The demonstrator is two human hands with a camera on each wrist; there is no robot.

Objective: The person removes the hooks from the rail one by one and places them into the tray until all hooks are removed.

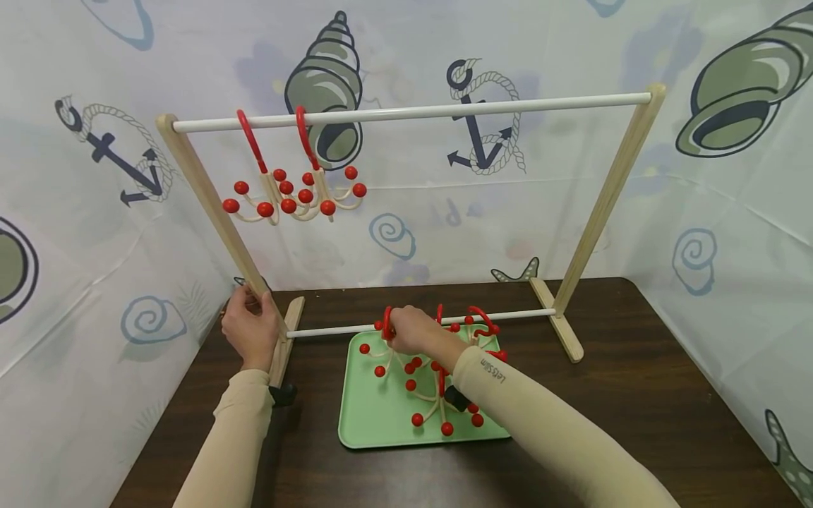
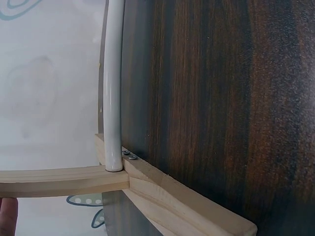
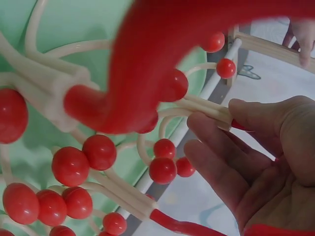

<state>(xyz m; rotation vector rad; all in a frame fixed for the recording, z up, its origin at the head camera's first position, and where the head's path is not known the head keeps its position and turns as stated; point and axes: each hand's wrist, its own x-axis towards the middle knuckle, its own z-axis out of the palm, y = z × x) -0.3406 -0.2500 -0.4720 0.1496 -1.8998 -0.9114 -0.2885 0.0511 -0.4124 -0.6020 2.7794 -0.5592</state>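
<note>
My left hand (image 1: pixel 250 328) grips the lower part of the left wooden post (image 1: pixel 209 201) of a stand with white rods. One fingertip (image 2: pixel 7 216) shows beside that post in the left wrist view. Over a green tray (image 1: pixel 365 423), my right hand (image 1: pixel 413 331) pinches a beige branched ornament with red balls and a red hook (image 1: pixel 387 323). Thumb and finger close on its stem (image 3: pixel 209 109) just by the hook in the right wrist view. Several similar ornaments (image 1: pixel 438 406) lie on the tray, partly hidden by my right arm.
Two ornaments (image 1: pixel 267 194) hang by red hooks near the left end of the top white rod (image 1: pixel 444 111). A lower rod (image 1: pixel 330 330) runs just behind the tray. The right post (image 1: pixel 606 201) stands on a wooden foot (image 1: pixel 559 324) on the dark table (image 1: pixel 635 423).
</note>
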